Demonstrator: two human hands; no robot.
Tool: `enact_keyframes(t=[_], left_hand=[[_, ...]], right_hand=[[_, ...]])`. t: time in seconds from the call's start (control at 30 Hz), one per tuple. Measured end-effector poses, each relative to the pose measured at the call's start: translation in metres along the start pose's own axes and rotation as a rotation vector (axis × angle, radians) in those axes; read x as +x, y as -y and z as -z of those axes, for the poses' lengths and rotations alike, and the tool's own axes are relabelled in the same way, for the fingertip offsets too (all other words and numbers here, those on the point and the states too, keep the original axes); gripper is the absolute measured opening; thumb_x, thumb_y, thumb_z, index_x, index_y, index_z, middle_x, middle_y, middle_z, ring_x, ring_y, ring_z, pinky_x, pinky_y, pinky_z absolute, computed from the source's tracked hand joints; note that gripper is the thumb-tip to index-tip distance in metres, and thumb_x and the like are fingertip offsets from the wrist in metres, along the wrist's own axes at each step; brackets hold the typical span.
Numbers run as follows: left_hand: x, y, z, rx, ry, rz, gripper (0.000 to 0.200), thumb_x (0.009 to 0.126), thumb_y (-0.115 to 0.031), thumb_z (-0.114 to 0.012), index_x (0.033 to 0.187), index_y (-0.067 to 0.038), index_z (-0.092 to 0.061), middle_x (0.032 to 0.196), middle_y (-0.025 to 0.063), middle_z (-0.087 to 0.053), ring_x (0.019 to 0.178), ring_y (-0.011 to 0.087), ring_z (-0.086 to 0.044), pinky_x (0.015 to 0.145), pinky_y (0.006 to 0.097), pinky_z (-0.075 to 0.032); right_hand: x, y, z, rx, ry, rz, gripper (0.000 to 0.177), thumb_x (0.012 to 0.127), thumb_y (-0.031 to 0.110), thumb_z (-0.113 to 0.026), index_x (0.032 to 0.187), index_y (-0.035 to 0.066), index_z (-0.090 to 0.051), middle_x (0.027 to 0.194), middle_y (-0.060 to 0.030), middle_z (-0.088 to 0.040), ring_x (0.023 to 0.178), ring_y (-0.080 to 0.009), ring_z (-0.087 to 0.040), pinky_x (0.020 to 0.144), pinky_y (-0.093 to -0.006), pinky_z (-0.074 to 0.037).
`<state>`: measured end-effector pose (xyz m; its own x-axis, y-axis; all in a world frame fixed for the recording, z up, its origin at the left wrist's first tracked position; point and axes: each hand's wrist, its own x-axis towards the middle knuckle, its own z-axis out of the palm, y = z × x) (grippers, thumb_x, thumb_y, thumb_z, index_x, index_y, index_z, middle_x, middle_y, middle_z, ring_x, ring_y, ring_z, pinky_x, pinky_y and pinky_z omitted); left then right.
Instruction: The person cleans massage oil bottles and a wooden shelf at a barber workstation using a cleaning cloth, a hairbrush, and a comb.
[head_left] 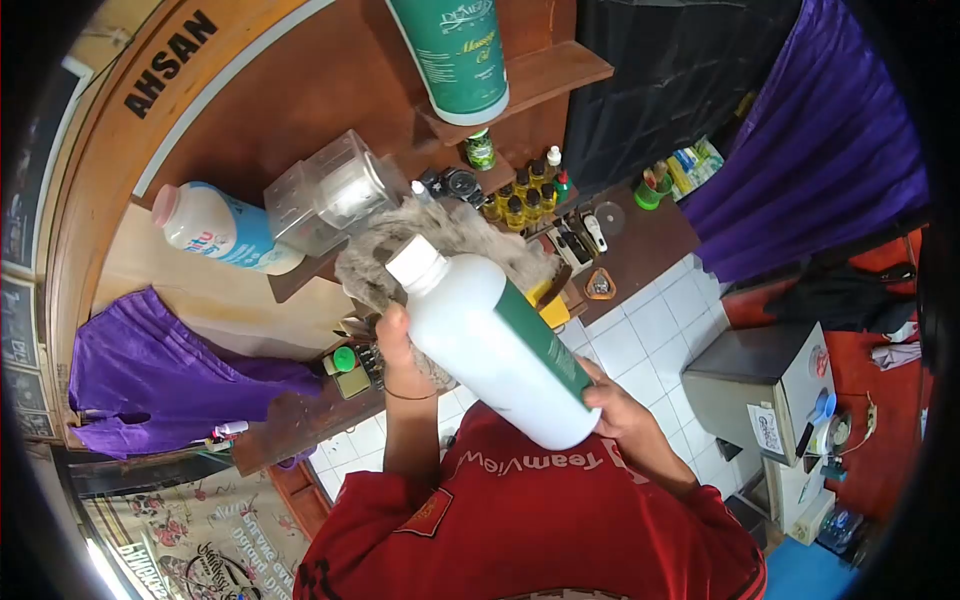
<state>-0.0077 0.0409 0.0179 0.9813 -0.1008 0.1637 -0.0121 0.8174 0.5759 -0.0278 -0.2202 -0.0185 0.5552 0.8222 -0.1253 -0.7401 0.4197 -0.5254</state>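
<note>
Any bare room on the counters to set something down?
Right counter, between green cup, right curtain and tiles. Left, a narrow strip between green lid and left curtain. Crowded: around amber bottles and white clipper.

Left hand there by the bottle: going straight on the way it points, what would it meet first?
The left hand would probably meet the grey fuzzy bundle beyond its fingertip first, though depth is unclear.

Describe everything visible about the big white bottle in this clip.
The white bottle looks like smooth plastic, with rounded shoulders, a white cap on and a green label half turned away. It tilts, cap up to the left. The right hand grips near its base; the left is beside its shoulder, fingers hidden. Grey cloth shows behind.
</note>
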Motion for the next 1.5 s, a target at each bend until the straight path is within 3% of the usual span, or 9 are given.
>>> enact_keyframes(t=[0.13,0.3,0.43,0.57,0.83,0.97,1.07,1.17,1.5], left_hand=[[-0.018,0.012,-0.014,0.279,-0.228,-0.012,0.092,0.069,-0.046,-0.077,0.137,0.006,-0.042,0.126,0.0204,-0.056,0.113,0.0291,-0.059,0.096,0.0402,-0.049],[-0.048,0.022,-0.005,0.479,-0.326,-0.1,0.09,0.066,-0.041,-0.081,0.134,0.005,-0.043,0.122,0.0183,-0.058,0.109,0.0271,-0.061,0.093,0.039,-0.05],[-0.037,0.004,-0.032,0.586,-0.52,-0.185,0.079,0.07,-0.028,-0.083,0.131,0.003,-0.044,0.115,0.0114,-0.059,0.103,0.0213,-0.059,0.09,0.0334,-0.049],[-0.033,0.03,-0.059,0.427,-0.525,-0.274,0.071,0.077,-0.012,-0.077,0.136,0.002,-0.04,0.125,0.0127,-0.053,0.115,0.0228,-0.054,0.098,0.0349,-0.044],[-0.021,0.003,-0.009,0.203,-0.317,-0.107,0.075,0.076,-0.032,-0.076,0.134,0.004,-0.045,0.12,0.015,-0.061,0.11,0.0246,-0.061,0.095,0.0379,-0.05],[-0.016,0.055,-0.015,0.28,-0.272,-0.1,0.08,0.072,-0.035,-0.081,0.134,-0.001,-0.043,0.12,0.0104,-0.058,0.103,0.0202,-0.059,0.09,0.0327,-0.05],[-0.005,0.045,-0.017,0.214,-0.231,-0.102,0.082,0.072,-0.038,-0.079,0.134,0.001,-0.042,0.117,0.0134,-0.059,0.106,0.0247,-0.061,0.087,0.0364,-0.053],[-0.005,0.017,-0.033,0.331,-0.345,-0.185,0.084,0.08,-0.057,-0.066,0.136,0.0,-0.042,0.125,0.0159,-0.057,0.11,0.0283,-0.061,0.094,0.0424,-0.053],[-0.021,0.061,-0.057,0.354,-0.466,-0.199,0.092,0.075,-0.052,-0.075,0.14,0.001,-0.034,0.126,0.0136,-0.053,0.112,0.0258,-0.057,0.094,0.0378,-0.051]], right_hand=[[0.029,-0.001,-0.013,0.477,0.184,-0.221,0.081,0.088,0.065,-0.031,0.142,0.004,-0.038,0.111,-0.0372,-0.057,0.077,-0.0493,-0.065,0.053,-0.045,-0.057],[0.052,-0.005,-0.026,0.109,0.008,-0.243,0.078,0.093,0.064,-0.026,0.14,0.002,-0.038,0.11,-0.0318,-0.061,0.084,-0.0427,-0.067,0.069,-0.0475,-0.059],[0.063,-0.013,-0.05,-0.336,-0.035,0.531,0.092,0.078,0.026,-0.079,0.146,0.001,-0.022,0.138,-0.0159,-0.04,0.128,-0.0261,-0.043,0.106,-0.0386,-0.038],[0.066,0.002,-0.044,-0.954,-0.238,0.656,0.096,0.069,0.015,-0.086,0.145,0.0,-0.031,0.138,-0.0143,-0.044,0.128,-0.0232,-0.044,0.106,-0.0348,-0.036],[0.027,0.012,-0.034,-0.681,-0.129,0.218,0.08,0.08,0.036,-0.073,0.142,0.0,-0.04,0.132,-0.018,-0.052,0.131,-0.0271,-0.043,0.109,-0.0401,-0.031],[0.04,0.032,-0.027,-0.055,-0.038,-0.081,0.094,0.082,0.067,-0.054,0.142,-0.002,-0.035,0.123,-0.0304,-0.055,0.089,-0.05,-0.065,0.077,-0.057,-0.058],[0.037,0.028,-0.026,-0.151,-0.142,-0.023,0.087,0.083,0.06,-0.06,0.14,-0.001,-0.035,0.122,-0.0273,-0.057,0.097,-0.0449,-0.064,0.084,-0.05,-0.056],[0.026,0.028,-0.038,-1.097,-0.358,0.448,0.078,0.072,0.034,-0.082,0.127,0.001,-0.038,0.117,-0.0193,-0.055,0.11,-0.0309,-0.058,0.093,-0.0396,-0.046],[0.03,0.053,-0.074,-1.501,-0.405,0.744,0.086,0.065,0.028,-0.088,0.13,-0.006,-0.042,0.118,-0.0241,-0.05,0.108,-0.0398,-0.055,0.089,-0.0439,-0.048]])
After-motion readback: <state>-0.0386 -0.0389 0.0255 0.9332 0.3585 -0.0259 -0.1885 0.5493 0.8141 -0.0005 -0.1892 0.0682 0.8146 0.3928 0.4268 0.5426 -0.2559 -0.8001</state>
